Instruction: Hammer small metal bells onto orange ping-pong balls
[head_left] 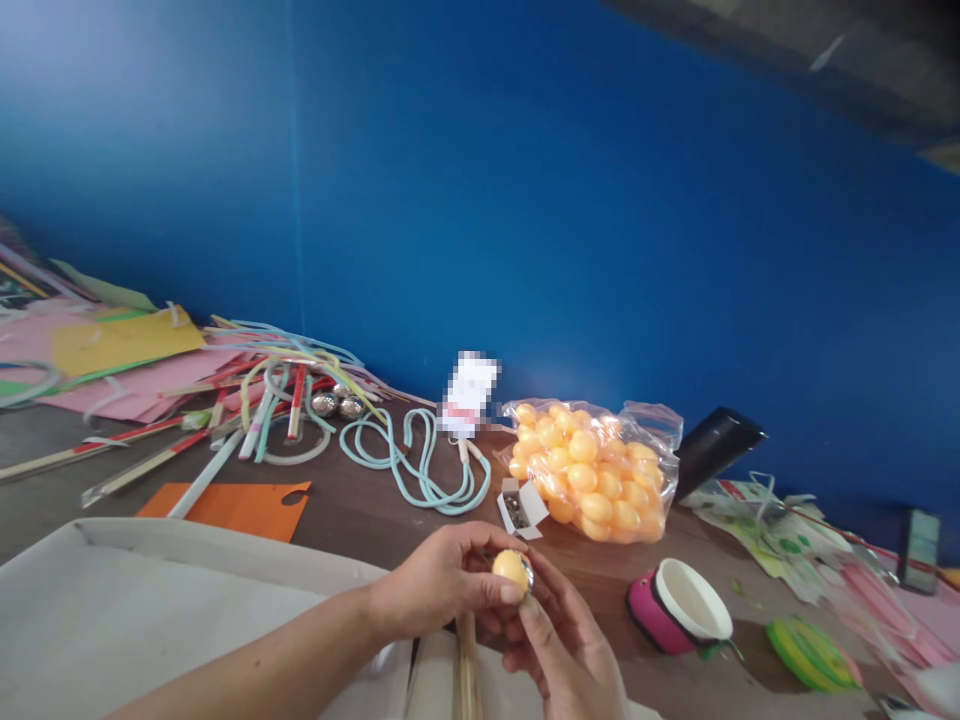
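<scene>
An orange-yellow plastic ball [511,568] with a shiny silvery part on its right side is pinched between my two hands. My left hand [435,585] grips it from the left, its thumb lying across the lower front. From below and the right, my right hand [566,640] holds the same ball with thumb and fingers. Just beyond my fingers stands a small open white box [523,508] of tiny metal pieces. Behind that box lies a clear plastic bag [600,470] filled with several similar orange balls.
A white tray [225,545] fills the left front. Light-blue cord [420,470], silver balls [337,403], an orange sheet [232,508] and chopsticks lie at the left. To the right are a pink-and-white cup [679,605], a green lid [814,653] and a black cylinder [720,450].
</scene>
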